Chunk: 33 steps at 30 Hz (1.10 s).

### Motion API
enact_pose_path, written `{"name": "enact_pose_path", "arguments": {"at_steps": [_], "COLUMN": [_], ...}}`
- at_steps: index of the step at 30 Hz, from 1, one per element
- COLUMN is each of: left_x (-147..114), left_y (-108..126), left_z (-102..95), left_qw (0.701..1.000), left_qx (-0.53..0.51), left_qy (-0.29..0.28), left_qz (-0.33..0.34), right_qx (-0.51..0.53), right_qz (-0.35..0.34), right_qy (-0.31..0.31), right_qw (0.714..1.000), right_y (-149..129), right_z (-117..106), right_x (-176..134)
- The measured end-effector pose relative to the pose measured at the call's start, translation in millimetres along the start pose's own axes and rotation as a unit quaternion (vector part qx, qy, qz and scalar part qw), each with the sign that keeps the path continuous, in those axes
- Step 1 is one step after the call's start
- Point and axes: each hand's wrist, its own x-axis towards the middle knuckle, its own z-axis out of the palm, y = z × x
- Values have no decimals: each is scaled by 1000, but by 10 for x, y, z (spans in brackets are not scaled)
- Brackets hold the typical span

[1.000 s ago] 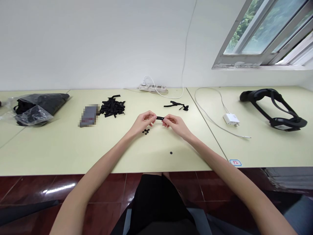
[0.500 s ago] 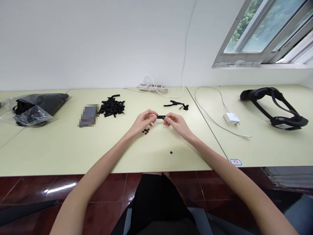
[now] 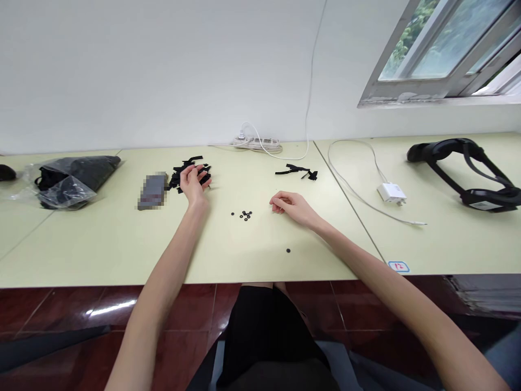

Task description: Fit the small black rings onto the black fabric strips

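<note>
My left hand (image 3: 192, 182) is over a pile of short black fabric strips (image 3: 182, 183), fingers apart, covering part of the pile. Whether it touches any strip is unclear. My right hand (image 3: 293, 206) rests near the middle of the table, fingers curled with thumb against them; anything inside is hidden. Between the hands lies a small cluster of round black rings (image 3: 245, 215), with one black disc (image 3: 233, 214) just left of it. Another black disc (image 3: 288, 250) lies nearer the front edge. Beyond my right hand are a few loose black strips (image 3: 299, 169).
A pixelated dark block (image 3: 153, 191) lies beside the pile, and a plastic bag (image 3: 73, 182) with dark contents is farther left. A power strip (image 3: 256, 143) sits against the wall. To the right are a white charger (image 3: 391, 193) with cable and a black headset (image 3: 464, 174).
My left hand has moved left to the pile of strips. The black strip held between both hands before no longer shows there. My right hand stays near its place, fingers more curled.
</note>
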Motion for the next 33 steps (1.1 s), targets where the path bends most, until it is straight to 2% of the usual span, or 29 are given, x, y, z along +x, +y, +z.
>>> {"name": "enact_pose_path", "arguments": {"at_steps": [3, 5, 7, 9, 12, 15, 17, 20, 22, 24, 28, 31, 33], "left_x": [58, 40, -4, -61, -162, -257, -313, -408, -498, -614, -855, -980, -1028], "left_y": [-4, -2, 8, 23, 45, 57, 64, 81, 95, 111, 145, 168, 178], "left_z": [-55, -55, -34, 4, 76, 135, 156, 174, 193, 220, 272, 288, 294], "left_qw": [999, 999, 999, 997, 992, 988, 984, 975, 960, 929, 841, 793, 788], "left_qx": [-30, -40, -31, -17, -2, 12, 26, 60, 83, 102, 123, 117, 112], "left_qy": [25, 13, -25, -71, -118, -150, -172, -211, -264, -354, -524, -595, -604], "left_qz": [-12, -25, -33, -35, -37, -39, -42, -46, -39, -33, -56, -59, -52], "right_qx": [-23, -81, -174, -263, -333, -334, -300, -176, -73, -15, 23, 34, 23], "right_qz": [-9, -25, -47, -60, -15, 25, 20, -40, -85, -108, -127, -128, -138], "right_qy": [37, 103, 193, 266, 310, 304, 309, 313, 288, 247, 174, 149, 146], "right_qw": [999, 991, 965, 925, 890, 892, 903, 932, 951, 963, 976, 980, 979], "right_y": [90, 165, 253, 349, 477, 528, 495, 355, 232, 116, -41, -114, -154], "right_z": [-98, -212, -354, -501, -684, -795, -826, -782, -679, -526, -183, -4, 63], "right_x": [76, 139, 201, 254, 311, 341, 344, 315, 271, 215, 106, 42, 5]}}
